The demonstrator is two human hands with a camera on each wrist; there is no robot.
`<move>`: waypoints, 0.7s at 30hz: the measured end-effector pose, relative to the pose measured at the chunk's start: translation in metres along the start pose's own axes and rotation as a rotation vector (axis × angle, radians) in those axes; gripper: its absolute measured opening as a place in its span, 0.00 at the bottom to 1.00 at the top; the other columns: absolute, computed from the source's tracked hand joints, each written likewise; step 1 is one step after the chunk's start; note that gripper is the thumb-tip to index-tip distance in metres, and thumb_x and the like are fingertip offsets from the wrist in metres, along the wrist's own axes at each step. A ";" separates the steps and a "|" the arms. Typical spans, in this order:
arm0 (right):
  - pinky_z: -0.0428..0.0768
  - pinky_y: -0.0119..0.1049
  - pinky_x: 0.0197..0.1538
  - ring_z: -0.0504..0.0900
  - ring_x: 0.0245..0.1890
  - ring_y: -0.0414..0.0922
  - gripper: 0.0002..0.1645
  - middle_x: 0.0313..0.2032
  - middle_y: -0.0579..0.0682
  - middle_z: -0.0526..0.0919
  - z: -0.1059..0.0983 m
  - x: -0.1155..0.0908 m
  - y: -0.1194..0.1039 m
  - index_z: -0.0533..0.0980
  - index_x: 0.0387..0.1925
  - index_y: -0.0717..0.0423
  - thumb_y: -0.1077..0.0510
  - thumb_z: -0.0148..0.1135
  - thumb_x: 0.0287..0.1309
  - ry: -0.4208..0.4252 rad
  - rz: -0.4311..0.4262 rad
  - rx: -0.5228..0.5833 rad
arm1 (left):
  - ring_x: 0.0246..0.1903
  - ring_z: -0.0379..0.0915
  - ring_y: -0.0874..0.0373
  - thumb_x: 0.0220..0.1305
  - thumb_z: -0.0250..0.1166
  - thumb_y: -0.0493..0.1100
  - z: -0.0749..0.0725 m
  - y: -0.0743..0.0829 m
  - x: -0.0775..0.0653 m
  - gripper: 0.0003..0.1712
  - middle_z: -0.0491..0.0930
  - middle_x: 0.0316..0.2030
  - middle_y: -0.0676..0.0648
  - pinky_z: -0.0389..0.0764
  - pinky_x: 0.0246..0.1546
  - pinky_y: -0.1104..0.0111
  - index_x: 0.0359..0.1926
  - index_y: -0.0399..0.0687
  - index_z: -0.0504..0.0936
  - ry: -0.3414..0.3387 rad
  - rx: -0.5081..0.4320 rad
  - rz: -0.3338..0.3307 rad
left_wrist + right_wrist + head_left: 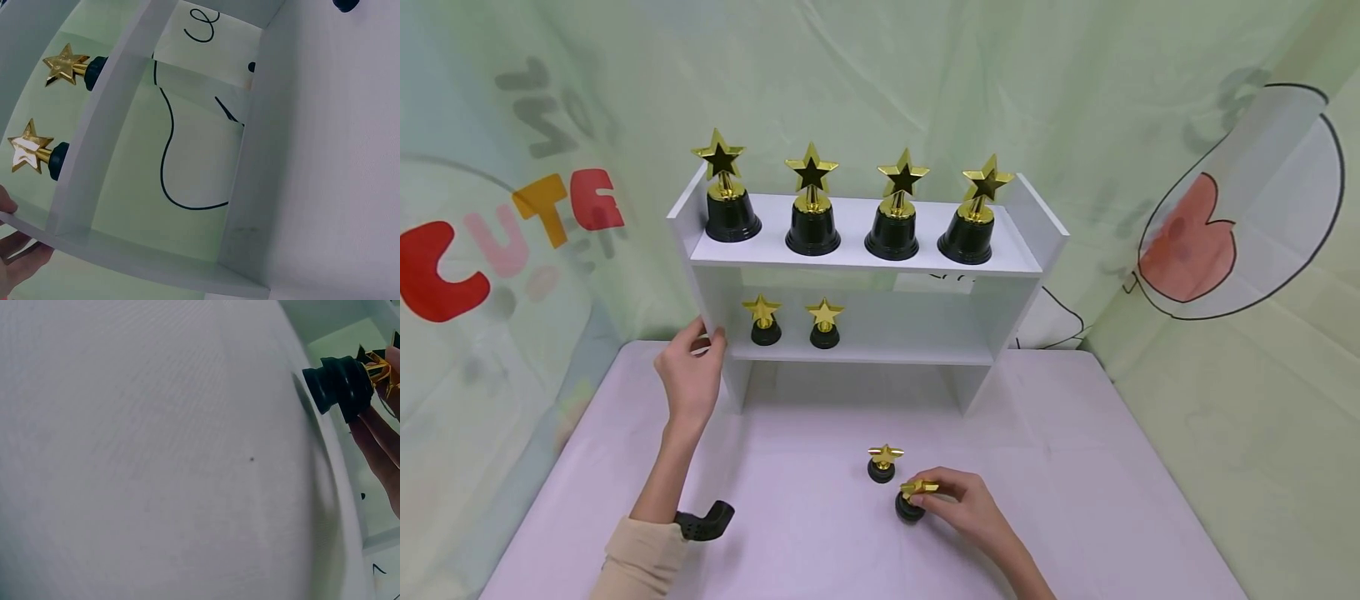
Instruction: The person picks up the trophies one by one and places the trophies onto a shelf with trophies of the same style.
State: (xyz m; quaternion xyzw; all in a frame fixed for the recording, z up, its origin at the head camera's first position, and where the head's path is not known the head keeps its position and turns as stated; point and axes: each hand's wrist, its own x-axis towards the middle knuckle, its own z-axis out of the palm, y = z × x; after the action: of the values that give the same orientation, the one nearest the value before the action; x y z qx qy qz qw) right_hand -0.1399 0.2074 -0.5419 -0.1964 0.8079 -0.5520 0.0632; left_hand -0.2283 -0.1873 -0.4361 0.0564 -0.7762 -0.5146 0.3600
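My left hand grips the left side panel of a white two-tier shelf; in the left wrist view its thumb and fingers lie on opposite faces of the panel. Between thumb and fingers, my right hand pinches a small star trophy by its gold star, in front of the shelf. That trophy's black base points away from the fingers in the right wrist view. Just beyond it, another small star trophy stands upright on the table.
Several larger star trophies line the top tier. Two small ones, a left trophy and a right trophy, stand on the lower tier's left half. A pale cloth covers the table; printed curtains hang around it.
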 end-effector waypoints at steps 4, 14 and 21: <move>0.84 0.34 0.55 0.87 0.45 0.44 0.07 0.41 0.49 0.91 -0.002 -0.001 -0.005 0.87 0.43 0.52 0.59 0.72 0.62 -0.003 -0.012 -0.031 | 0.38 0.86 0.39 0.67 0.64 0.33 0.000 0.001 0.000 0.15 0.88 0.45 0.35 0.74 0.35 0.91 0.52 0.37 0.88 0.001 0.004 -0.002; 0.84 0.35 0.54 0.86 0.44 0.37 0.07 0.41 0.44 0.90 -0.010 0.004 -0.033 0.87 0.42 0.47 0.57 0.72 0.62 0.025 -0.048 -0.106 | 0.38 0.86 0.40 0.68 0.64 0.33 -0.001 0.000 0.000 0.15 0.88 0.45 0.35 0.73 0.34 0.91 0.53 0.37 0.88 0.000 0.005 0.005; 0.85 0.34 0.52 0.87 0.45 0.37 0.08 0.41 0.44 0.90 -0.018 0.011 -0.048 0.87 0.42 0.47 0.59 0.73 0.60 0.064 -0.107 -0.135 | 0.38 0.86 0.39 0.68 0.64 0.32 0.000 0.000 0.000 0.15 0.88 0.45 0.34 0.73 0.35 0.91 0.54 0.37 0.87 -0.001 -0.004 0.014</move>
State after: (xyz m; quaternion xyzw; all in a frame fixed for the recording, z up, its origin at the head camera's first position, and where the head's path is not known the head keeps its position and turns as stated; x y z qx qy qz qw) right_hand -0.1433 0.2037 -0.4897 -0.2253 0.8332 -0.5050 -0.0058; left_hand -0.2280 -0.1876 -0.4355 0.0501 -0.7756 -0.5138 0.3633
